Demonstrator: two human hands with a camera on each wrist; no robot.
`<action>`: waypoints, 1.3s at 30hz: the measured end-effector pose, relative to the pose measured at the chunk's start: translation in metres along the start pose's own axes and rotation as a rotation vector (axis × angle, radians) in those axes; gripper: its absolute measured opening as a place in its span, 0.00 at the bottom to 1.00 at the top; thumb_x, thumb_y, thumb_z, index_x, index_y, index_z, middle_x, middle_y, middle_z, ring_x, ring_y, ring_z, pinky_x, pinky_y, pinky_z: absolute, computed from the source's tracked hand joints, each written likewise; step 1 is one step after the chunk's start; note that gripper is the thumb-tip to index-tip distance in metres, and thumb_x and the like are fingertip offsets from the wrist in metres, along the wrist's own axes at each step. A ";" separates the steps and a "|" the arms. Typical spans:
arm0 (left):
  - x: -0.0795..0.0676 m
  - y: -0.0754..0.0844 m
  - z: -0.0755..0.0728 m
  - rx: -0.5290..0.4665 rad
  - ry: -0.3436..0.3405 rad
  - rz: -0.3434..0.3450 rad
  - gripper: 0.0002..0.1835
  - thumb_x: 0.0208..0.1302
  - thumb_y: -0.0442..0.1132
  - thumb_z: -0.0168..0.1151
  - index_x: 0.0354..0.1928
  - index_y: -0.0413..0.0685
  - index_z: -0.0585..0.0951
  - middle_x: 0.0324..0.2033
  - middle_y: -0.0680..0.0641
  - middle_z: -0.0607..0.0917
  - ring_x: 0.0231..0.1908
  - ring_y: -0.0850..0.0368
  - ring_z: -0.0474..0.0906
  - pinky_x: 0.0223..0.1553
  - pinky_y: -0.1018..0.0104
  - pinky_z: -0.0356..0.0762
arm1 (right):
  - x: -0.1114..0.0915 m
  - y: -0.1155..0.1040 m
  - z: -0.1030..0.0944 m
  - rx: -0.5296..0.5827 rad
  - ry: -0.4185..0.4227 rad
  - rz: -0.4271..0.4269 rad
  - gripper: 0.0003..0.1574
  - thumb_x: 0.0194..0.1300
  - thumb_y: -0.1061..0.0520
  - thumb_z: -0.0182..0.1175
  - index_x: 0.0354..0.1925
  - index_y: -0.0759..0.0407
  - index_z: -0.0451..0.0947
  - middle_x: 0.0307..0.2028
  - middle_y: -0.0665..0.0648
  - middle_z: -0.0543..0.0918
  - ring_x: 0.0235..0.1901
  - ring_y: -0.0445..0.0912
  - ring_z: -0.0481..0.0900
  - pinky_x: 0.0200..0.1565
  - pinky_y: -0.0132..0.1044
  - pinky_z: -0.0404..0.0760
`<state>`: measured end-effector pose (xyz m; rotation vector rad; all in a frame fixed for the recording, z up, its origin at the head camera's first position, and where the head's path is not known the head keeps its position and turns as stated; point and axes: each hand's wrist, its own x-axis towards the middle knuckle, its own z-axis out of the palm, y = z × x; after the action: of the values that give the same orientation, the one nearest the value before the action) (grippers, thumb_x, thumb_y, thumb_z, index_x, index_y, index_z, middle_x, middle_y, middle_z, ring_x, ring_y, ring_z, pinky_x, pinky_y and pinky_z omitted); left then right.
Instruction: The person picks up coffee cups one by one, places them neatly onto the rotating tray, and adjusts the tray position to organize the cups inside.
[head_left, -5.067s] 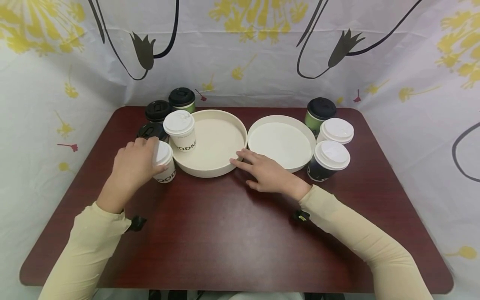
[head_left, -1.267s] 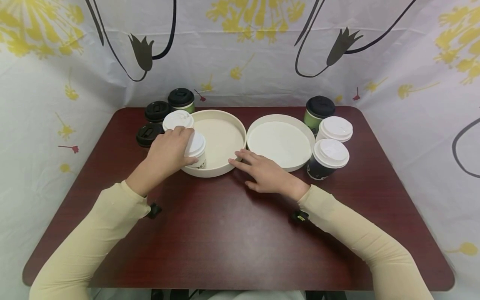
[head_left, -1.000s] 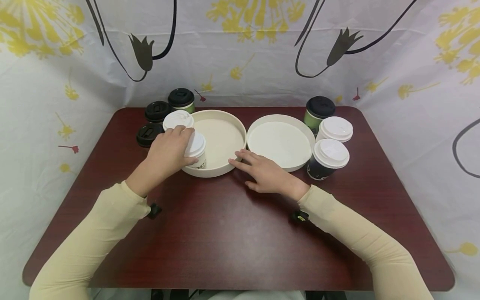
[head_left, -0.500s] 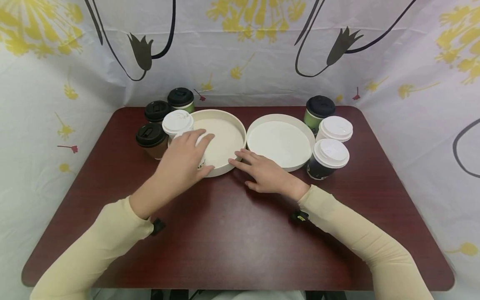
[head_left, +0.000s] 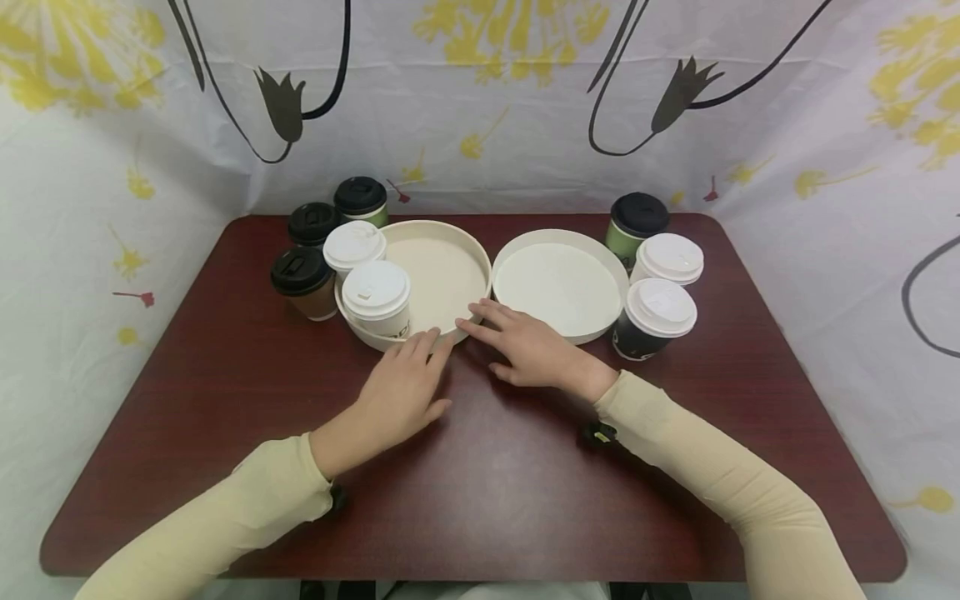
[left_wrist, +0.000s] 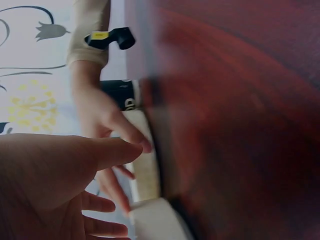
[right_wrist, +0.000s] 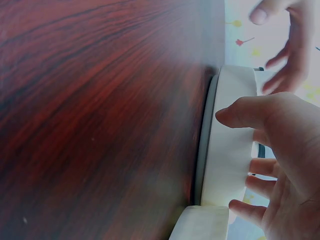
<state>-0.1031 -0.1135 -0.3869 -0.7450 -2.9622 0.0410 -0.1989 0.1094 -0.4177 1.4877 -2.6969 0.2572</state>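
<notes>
My left hand (head_left: 401, 396) holds nothing, its fingers extended at the front rim of the cream round tray (head_left: 450, 283). Inside that tray's left part stand two white-lidded paper cups, a front one (head_left: 377, 296) and a rear one (head_left: 354, 246). My right hand (head_left: 536, 346) has its fingers spread, the fingertips at the cream tray's right front rim. To its right the white round tray (head_left: 561, 285) stands beside the cream one with nothing in it. In the right wrist view the right fingers (right_wrist: 262, 167) overlap a pale tray side (right_wrist: 230, 150).
Left of the cream tray stand a brown black-lidded cup (head_left: 303, 283), another black-lidded cup (head_left: 313, 222) and a green one (head_left: 362, 198). At the right are a green black-lidded cup (head_left: 636, 227), a white-lidded cup (head_left: 669, 260) and a dark white-lidded cup (head_left: 654, 321). A patterned cloth hangs behind.
My left hand carried a white-lidded cup from the table into the cream tray, let go of it and drew back toward the front. The right hand stayed in place.
</notes>
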 end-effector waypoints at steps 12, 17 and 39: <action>0.001 0.003 0.014 0.073 0.008 -0.011 0.48 0.53 0.57 0.72 0.72 0.43 0.64 0.62 0.38 0.75 0.62 0.45 0.75 0.61 0.51 0.75 | 0.001 0.000 0.003 -0.005 -0.003 0.007 0.48 0.61 0.52 0.66 0.76 0.48 0.58 0.73 0.62 0.64 0.75 0.56 0.59 0.72 0.50 0.66; 0.001 0.003 0.015 0.064 -0.002 -0.029 0.47 0.54 0.57 0.73 0.72 0.45 0.65 0.61 0.40 0.75 0.61 0.46 0.74 0.60 0.51 0.76 | 0.001 0.002 0.005 0.001 0.007 0.011 0.48 0.61 0.52 0.66 0.75 0.47 0.58 0.73 0.61 0.64 0.75 0.56 0.60 0.72 0.51 0.65; -0.008 -0.003 0.016 0.035 -0.013 -0.072 0.47 0.51 0.57 0.75 0.69 0.42 0.67 0.58 0.38 0.74 0.59 0.42 0.71 0.55 0.49 0.78 | -0.001 0.010 0.006 0.008 0.023 0.013 0.48 0.61 0.52 0.67 0.75 0.46 0.59 0.74 0.60 0.62 0.75 0.53 0.60 0.72 0.50 0.66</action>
<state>-0.0987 -0.1205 -0.4031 -0.6357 -2.9892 0.0935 -0.2063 0.1146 -0.4249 1.4605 -2.6921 0.2834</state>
